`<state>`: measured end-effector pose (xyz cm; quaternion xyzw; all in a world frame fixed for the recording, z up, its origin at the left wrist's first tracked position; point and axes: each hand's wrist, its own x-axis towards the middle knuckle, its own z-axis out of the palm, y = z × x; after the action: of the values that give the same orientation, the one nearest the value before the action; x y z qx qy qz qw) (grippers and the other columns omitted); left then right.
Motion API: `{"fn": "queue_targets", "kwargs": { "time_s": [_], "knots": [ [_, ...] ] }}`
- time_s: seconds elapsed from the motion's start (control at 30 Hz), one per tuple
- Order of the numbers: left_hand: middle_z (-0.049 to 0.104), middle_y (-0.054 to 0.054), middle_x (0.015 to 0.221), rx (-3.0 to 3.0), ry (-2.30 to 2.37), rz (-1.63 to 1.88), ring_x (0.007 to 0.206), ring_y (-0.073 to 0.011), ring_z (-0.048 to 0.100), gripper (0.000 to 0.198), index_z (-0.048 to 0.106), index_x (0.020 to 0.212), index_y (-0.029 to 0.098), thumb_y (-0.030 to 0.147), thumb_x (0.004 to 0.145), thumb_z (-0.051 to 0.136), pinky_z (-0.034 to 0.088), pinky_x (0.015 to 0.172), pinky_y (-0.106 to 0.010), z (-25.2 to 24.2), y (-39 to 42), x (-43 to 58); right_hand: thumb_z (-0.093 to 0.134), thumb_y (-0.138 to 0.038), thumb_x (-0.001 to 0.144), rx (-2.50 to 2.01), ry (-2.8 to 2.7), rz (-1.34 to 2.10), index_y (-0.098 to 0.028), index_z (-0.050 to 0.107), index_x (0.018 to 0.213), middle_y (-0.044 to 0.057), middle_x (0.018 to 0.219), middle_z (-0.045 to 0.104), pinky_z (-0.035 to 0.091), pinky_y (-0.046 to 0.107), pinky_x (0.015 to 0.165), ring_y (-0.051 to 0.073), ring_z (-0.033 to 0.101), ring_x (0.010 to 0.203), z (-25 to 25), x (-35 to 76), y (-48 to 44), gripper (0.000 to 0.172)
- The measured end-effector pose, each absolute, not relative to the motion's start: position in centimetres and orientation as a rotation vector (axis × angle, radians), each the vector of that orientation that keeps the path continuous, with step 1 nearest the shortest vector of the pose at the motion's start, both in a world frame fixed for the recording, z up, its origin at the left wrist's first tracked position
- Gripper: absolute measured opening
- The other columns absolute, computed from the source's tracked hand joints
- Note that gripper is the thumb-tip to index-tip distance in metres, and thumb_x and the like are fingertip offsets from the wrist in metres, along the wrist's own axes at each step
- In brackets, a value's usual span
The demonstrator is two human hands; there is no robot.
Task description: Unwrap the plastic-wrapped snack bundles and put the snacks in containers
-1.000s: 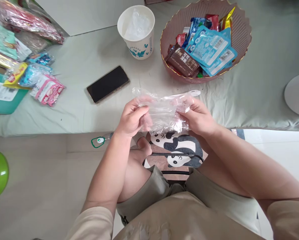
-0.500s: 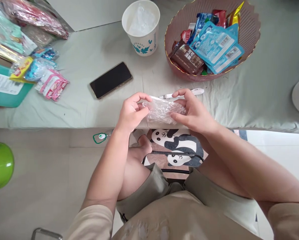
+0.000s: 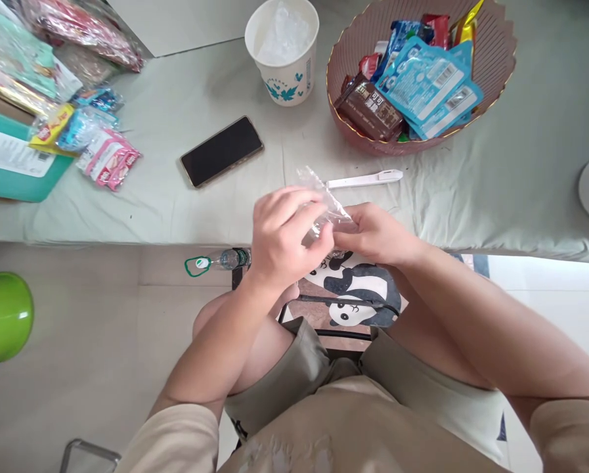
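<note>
Beige shirt and grey-green shorts are nearest, with a panda-printed panel lower down between my legs. Beyond them I hold clear plastic film at the near edge of the cloth-covered table. Left hand: narrow grip, fingers bent over the film, thumb opposed. Right hand: narrow grip, thumb and forefinger pinching the film's right part, remaining fingers largely hidden. The thumb tips sit close together; whether they touch, I cannot tell. One loose corner stands up past my left fingers.

Assessment: film this thin probably clings and springs back; small pinches near its edge, even tension, and one hand anchoring while the other works would serve best.

Finding: a slim white tool, apparently a utility knife, lies just past the film, its left end beside the loose corner. Knuckles are best kept clear of that end.

Further on, a smartphone lies dark-screened to the left. Farthest are a leaf-printed paper bucket holding crumpled plastic and a pink gold-rimmed bowl of wrapped snacks.
</note>
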<state>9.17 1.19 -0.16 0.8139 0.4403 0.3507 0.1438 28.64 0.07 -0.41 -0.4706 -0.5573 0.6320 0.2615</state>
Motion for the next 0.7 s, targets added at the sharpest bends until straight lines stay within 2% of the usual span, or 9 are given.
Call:
{"fn": "queue_targets", "kwargs": {
  "time_s": [0.13, 0.2, 0.27, 0.37, 0.43, 0.5, 0.57, 0.63, 0.7],
  "knots": [
    [0.078, -0.008, 0.116, 1.892, 1.153, 0.748, 0.105, -0.027, 0.072, 0.036, 0.074, 0.121, 0.022, 0.033, 0.087, 0.071, 0.056, 0.097, -0.039, -0.1, 0.8, 9.2, 0.068, -0.03, 0.086, -1.002, -1.544, 1.61, -0.019, 0.07, 0.088, 0.001, 0.086, 0.07, 0.051, 0.03, 0.078, 0.016, 0.064, 0.082, -0.6, 28.6, -0.1, 0.012],
    [0.079, -0.005, 0.102, 1.655, 1.144, 0.765, 0.09, -0.0225, 0.072, 0.032, 0.076, 0.114, 0.022, 0.033, 0.085, 0.074, 0.056, 0.083, -0.033, -0.6, 1.4, 9.0, 0.067, -0.036, 0.09, -1.01, -1.537, 1.568, -0.02, 0.071, 0.094, 0.003, 0.093, 0.073, 0.053, 0.033, 0.086, 0.02, 0.068, 0.092, -0.5, 28.7, -0.1, 0.017],
    [0.076, -0.003, 0.086, 1.49, 1.164, 0.838, 0.076, -0.0186, 0.067, 0.022, 0.076, 0.099, 0.02, 0.034, 0.082, 0.079, 0.052, 0.071, -0.028, -1.1, 2.1, 8.9, 0.066, -0.042, 0.092, -1.162, -1.473, 1.418, -0.021, 0.07, 0.097, 0.005, 0.098, 0.072, 0.054, 0.035, 0.088, 0.022, 0.068, 0.097, -0.4, 28.9, -0.1, 0.022],
    [0.071, -0.001, 0.076, 1.362, 1.081, 0.831, 0.065, -0.0147, 0.06, 0.019, 0.074, 0.087, 0.019, 0.034, 0.079, 0.082, 0.046, 0.062, -0.025, -1.2, 3.1, 9.1, 0.08, -0.046, 0.082, -1.325, -1.399, 1.083, -0.024, 0.066, 0.111, 0.008, 0.119, 0.07, 0.054, 0.038, 0.095, 0.025, 0.065, 0.113, -0.4, 29.2, 0.0, 0.039],
    [0.071, -0.001, 0.078, 1.329, 0.983, 0.804, 0.065, -0.0138, 0.059, 0.018, 0.074, 0.089, 0.02, 0.031, 0.078, 0.081, 0.047, 0.062, -0.025, -1.1, 3.5, 9.2, 0.084, -0.044, 0.077, -1.319, -1.451, 1.07, -0.024, 0.064, 0.111, 0.008, 0.115, 0.071, 0.054, 0.037, 0.09, 0.024, 0.067, 0.106, -0.4, 29.1, -0.1, 0.045],
    [0.071, -0.002, 0.085, 1.273, 0.915, 0.862, 0.071, -0.0141, 0.062, 0.023, 0.072, 0.094, 0.02, 0.029, 0.075, 0.082, 0.048, 0.065, -0.025, -1.1, 4.1, 9.1, 0.078, -0.039, 0.082, -1.356, -1.508, 1.145, -0.022, 0.064, 0.098, 0.003, 0.089, 0.07, 0.052, 0.033, 0.073, 0.019, 0.064, 0.08, -0.1, 28.8, 0.0, 0.027],
    [0.072, -0.003, 0.092, 1.16, 0.882, 1.009, 0.079, -0.0149, 0.065, 0.027, 0.07, 0.097, 0.021, 0.029, 0.074, 0.082, 0.051, 0.071, -0.025, -1.3, 4.8, 8.8, 0.07, -0.032, 0.084, -1.42, -1.548, 1.073, -0.022, 0.061, 0.084, -0.001, 0.071, 0.061, 0.044, 0.03, 0.061, 0.015, 0.055, 0.064, 1.0, 28.4, 0.5, 0.014],
    [0.071, -0.003, 0.093, 1.032, 0.871, 1.149, 0.082, -0.0145, 0.065, 0.027, 0.068, 0.095, 0.021, 0.031, 0.074, 0.081, 0.052, 0.075, -0.026, -1.5, 5.7, 8.3, 0.069, -0.025, 0.08, -1.445, -1.611, 0.817, -0.023, 0.057, 0.079, -0.001, 0.069, 0.059, 0.04, 0.03, 0.059, 0.014, 0.051, 0.062, 3.1, 27.9, 2.1, 0.012],
    [0.068, -0.001, 0.085, 0.957, 0.888, 1.209, 0.077, -0.0132, 0.064, 0.021, 0.067, 0.09, 0.02, 0.033, 0.076, 0.078, 0.051, 0.074, -0.026, -1.5, 6.5, 7.7, 0.07, -0.02, 0.076, -1.448, -1.698, 0.478, -0.024, 0.053, 0.076, 0.0, 0.072, 0.06, 0.04, 0.031, 0.062, 0.015, 0.051, 0.065, 5.7, 27.1, 5.2, 0.017]
  ]
}}
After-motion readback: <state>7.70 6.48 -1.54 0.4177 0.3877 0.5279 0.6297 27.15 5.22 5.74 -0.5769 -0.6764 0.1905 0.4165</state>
